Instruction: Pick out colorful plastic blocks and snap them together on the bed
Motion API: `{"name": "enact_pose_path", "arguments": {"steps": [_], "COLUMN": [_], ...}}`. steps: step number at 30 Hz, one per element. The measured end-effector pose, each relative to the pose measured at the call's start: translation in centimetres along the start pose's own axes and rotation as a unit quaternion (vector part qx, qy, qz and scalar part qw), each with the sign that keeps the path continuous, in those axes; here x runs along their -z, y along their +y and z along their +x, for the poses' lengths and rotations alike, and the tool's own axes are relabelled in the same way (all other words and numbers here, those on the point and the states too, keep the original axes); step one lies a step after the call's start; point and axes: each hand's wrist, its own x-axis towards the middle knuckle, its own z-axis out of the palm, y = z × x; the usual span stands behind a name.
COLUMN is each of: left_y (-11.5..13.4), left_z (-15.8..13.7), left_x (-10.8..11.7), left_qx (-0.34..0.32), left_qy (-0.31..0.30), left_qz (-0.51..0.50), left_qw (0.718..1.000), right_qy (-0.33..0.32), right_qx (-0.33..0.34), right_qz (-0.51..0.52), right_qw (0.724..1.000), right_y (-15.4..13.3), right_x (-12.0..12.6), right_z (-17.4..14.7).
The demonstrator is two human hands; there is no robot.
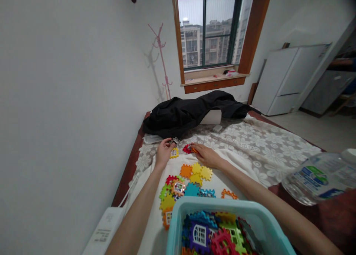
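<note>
— Nearest us is the pale blue bin (178, 214), heaped with interlocking plastic tiles; a purple one with a white window (199, 235) lies on top. To its right a clear water bottle (319, 179) lies on its side.

— Just beyond the bin, on the white cloth (222, 180) over the bed, we have a loose spread of tiles (185, 184): orange, yellow, green, blue, some with window inserts. They sit touching or overlapping one another.

— Farther out, our left hand (164, 151) is pinched on a small grey tile (175, 140), held just above a yellow window tile (174, 153) on the cloth. Our right hand (207, 156) lies low, fingers closed over a red tile (187, 149) with an orange piece against it.

— So grey and red are near each other but apart. To join them well, I think we should turn the grey tile until its teeth face the red one's notches, keep both flat in one plane, and press straight in rather than at an angle.

— Agreed, and we'd hold the red one steady against the cloth so it cannot slide. Whether the teeth already line up, we cannot tell; they are too small here.

— Beyond the hands lies a black jacket (191, 114), then the window (211, 30) on the far wall.
</note>
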Motion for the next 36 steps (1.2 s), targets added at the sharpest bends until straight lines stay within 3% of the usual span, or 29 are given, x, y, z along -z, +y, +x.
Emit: {"name": "enact_pose_path", "arguments": {"steps": [18,27,36], "left_y": [0.9,1.2,1.9], "left_z": [-0.4,-1.2,-0.8], "left_x": [-0.2,-1.0,-1.0], "left_qx": [-0.033,-0.064,-0.06], "left_qy": [-0.027,-0.05,-0.029], "left_qz": [0.032,0.062,0.037], "left_qw": [0.999,0.995,0.997], "right_qy": [0.003,-0.055,-0.059], "right_qx": [-0.002,0.021,0.013], "right_qz": [-0.002,-0.103,-0.062], "right_qw": [1.0,0.993,0.996], "right_y": [0.1,-0.9,-0.8], "right_x": [-0.2,0.4,0.5], "right_z": [-0.1,0.4,0.3]}}
